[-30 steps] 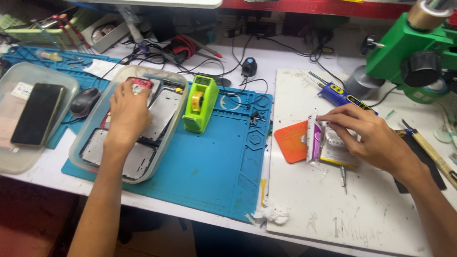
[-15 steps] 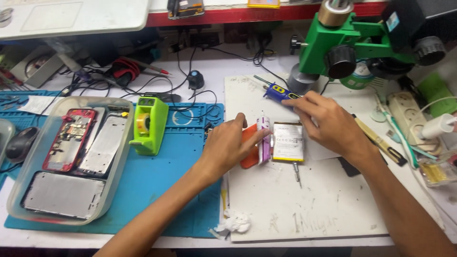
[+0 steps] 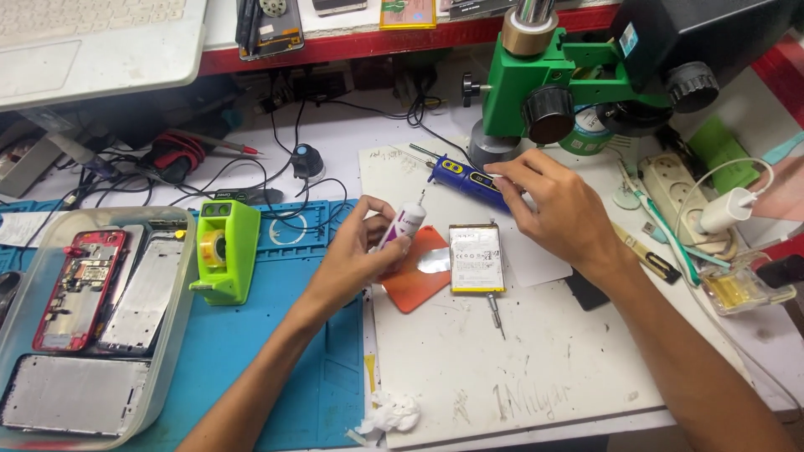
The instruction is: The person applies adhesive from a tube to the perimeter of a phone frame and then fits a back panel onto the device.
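I'm at a phone repair workbench: a green bench microscope (image 3: 578,84), a blue silicone work mat (image 3: 276,368), and a clear tray of dismantled phones (image 3: 180,276) crowd my cluttered table.

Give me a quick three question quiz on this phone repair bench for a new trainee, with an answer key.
1. True or false: the left hand holds a small white and purple glue tube.
2. The right hand touches which tool: A) blue electric screwdriver B) green tape dispenser C) red phone frame?
3. What flat part lies on the white mat between the hands?

Key: 1 true; 2 A; 3 the phone battery.
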